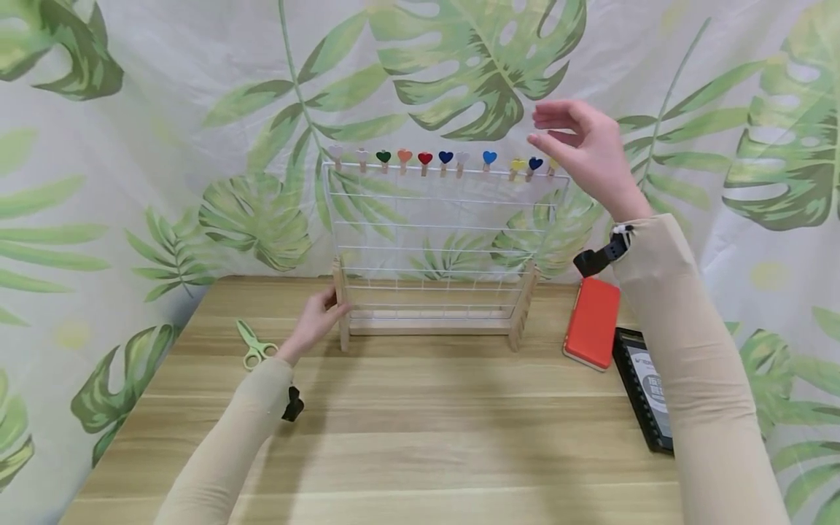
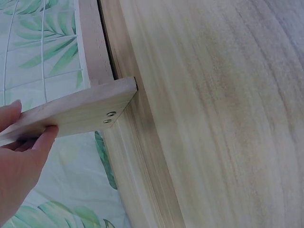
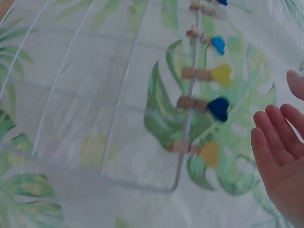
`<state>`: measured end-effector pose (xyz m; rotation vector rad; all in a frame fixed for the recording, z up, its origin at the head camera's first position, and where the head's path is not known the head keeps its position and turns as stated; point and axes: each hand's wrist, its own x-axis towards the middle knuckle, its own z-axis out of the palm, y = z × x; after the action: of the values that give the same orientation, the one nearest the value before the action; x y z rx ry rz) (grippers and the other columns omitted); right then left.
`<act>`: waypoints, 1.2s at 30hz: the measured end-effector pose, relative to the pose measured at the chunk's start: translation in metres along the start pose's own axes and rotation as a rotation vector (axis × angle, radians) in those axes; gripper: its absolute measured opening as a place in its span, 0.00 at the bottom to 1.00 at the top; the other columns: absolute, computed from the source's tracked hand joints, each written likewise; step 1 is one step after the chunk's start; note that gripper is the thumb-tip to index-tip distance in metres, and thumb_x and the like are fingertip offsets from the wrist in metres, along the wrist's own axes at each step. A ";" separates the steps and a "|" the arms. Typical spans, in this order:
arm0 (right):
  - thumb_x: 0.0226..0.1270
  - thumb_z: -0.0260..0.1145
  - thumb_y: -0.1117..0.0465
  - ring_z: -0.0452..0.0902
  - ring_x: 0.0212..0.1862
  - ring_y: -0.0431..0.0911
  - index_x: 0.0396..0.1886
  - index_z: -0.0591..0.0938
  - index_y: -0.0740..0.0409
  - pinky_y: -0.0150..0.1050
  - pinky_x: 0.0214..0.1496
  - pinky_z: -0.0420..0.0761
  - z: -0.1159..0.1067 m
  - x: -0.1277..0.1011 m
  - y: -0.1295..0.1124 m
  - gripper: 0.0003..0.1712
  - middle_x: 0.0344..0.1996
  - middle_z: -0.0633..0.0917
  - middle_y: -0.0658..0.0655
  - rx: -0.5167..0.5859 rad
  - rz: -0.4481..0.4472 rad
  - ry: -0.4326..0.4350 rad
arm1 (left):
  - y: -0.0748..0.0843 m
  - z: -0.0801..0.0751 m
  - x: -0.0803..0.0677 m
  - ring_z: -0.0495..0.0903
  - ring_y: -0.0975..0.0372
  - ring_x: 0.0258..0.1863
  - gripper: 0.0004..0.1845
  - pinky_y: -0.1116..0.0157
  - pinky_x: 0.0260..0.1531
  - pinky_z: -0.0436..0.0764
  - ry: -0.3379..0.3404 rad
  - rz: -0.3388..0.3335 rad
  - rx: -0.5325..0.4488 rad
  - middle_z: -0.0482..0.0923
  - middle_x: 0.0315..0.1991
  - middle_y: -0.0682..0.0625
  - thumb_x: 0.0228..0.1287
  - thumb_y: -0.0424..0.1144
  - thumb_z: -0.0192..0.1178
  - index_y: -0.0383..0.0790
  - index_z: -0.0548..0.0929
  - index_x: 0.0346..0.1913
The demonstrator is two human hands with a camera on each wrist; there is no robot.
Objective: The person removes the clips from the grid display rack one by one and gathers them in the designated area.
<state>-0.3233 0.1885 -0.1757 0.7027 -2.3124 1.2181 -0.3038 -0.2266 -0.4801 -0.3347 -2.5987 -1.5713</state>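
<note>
A white wire grid rack [image 1: 446, 224] stands upright in a wooden base [image 1: 429, 326] on the table. Along its top wire sits a row of small wooden clothespins with coloured hearts, among them a red heart clothespin [image 1: 425, 159], a light blue one [image 1: 489, 157] and a dark blue one [image 3: 218, 109]. My left hand [image 1: 319, 315] grips the base's left wooden side piece [image 2: 80, 111], thumb and fingers on opposite faces. Up beyond the rack's top right corner, my right hand [image 1: 584, 149] holds nothing, its fingers apart from the yellow-orange heart clothespin [image 3: 210, 154] at the end.
Green scissors [image 1: 254, 345] lie left of the rack. To the right are a red notebook-like case [image 1: 593, 322] and a black-edged pad [image 1: 646, 386], partly behind my right sleeve. A leaf-patterned cloth [image 1: 262, 87] hangs behind the table [image 1: 420, 423].
</note>
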 end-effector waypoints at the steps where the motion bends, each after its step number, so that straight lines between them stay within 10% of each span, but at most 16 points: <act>1: 0.66 0.69 0.60 0.79 0.56 0.37 0.61 0.79 0.58 0.29 0.64 0.79 0.004 0.003 -0.004 0.24 0.57 0.82 0.57 0.004 -0.011 -0.018 | 0.000 0.000 -0.001 0.71 0.36 0.66 0.25 0.44 0.67 0.73 0.005 0.000 -0.005 0.73 0.61 0.23 0.71 0.32 0.58 0.20 0.68 0.65; 36: 0.70 0.66 0.55 0.84 0.48 0.41 0.54 0.84 0.58 0.30 0.54 0.82 0.147 0.072 -0.084 0.17 0.49 0.88 0.56 -0.066 -0.168 -0.428 | -0.002 0.001 -0.005 0.73 0.34 0.63 0.22 0.45 0.62 0.78 0.010 0.013 -0.082 0.75 0.59 0.23 0.72 0.30 0.55 0.21 0.71 0.64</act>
<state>-0.3486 0.0073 -0.1578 1.2052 -2.5478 0.9836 -0.2994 -0.2275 -0.4835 -0.3484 -2.5248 -1.6740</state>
